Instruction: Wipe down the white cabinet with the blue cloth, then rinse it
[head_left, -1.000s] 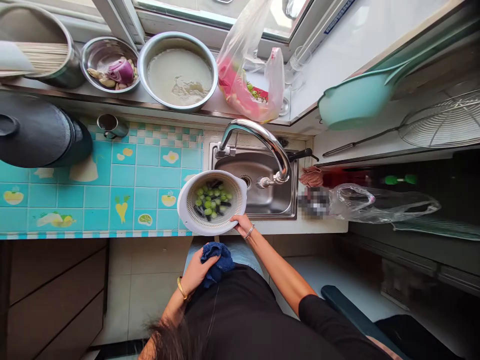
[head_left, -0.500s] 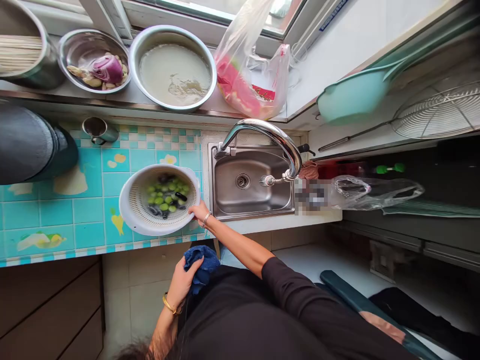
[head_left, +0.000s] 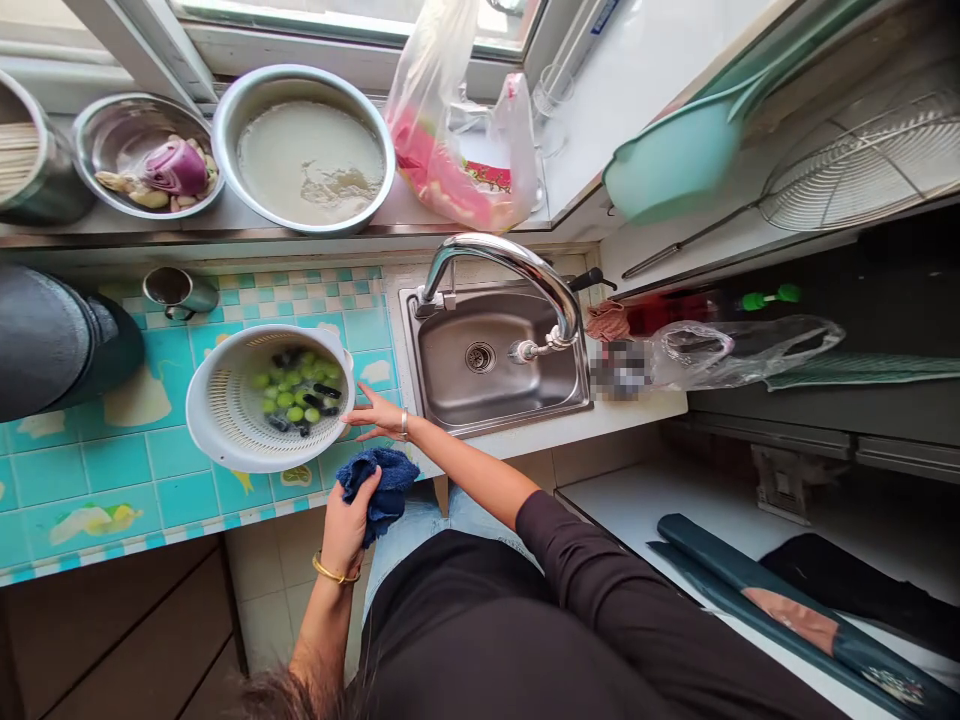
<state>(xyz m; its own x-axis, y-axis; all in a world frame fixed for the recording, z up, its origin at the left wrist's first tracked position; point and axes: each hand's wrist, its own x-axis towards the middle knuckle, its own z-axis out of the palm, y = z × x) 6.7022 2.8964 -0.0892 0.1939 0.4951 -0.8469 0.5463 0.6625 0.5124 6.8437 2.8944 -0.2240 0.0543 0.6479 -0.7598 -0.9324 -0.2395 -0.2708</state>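
My left hand [head_left: 346, 525], with a gold bracelet at the wrist, grips a crumpled dark blue cloth [head_left: 386, 488] in front of the counter edge. My right hand [head_left: 375, 415] is open, its fingers spread beside the right rim of a white drain basket in a bowl [head_left: 214, 445]; the fingertips are at the rim, and I cannot tell whether they touch it. Inside lie round green grapes [head_left: 285, 398] and dark elongated ones [head_left: 325, 390], seemingly in water. The basket stands on the turquoise tiled counter [head_left: 180, 500], left of the steel sink [head_left: 450, 375].
A chrome faucet [head_left: 517, 265] arches over the sink. On the ledge behind stand a basin of cloudy liquid [head_left: 300, 150], a bowl with a purple onion [head_left: 176, 165] and a plastic bag [head_left: 457, 170]. A metal cup [head_left: 199, 295] and a dark cylindrical container [head_left: 60, 340] are at the left.
The basket has shifted left along the counter. My right hand has let go of its rim and spread its fingers. My left hand, still holding the cloth, has come closer to the counter.
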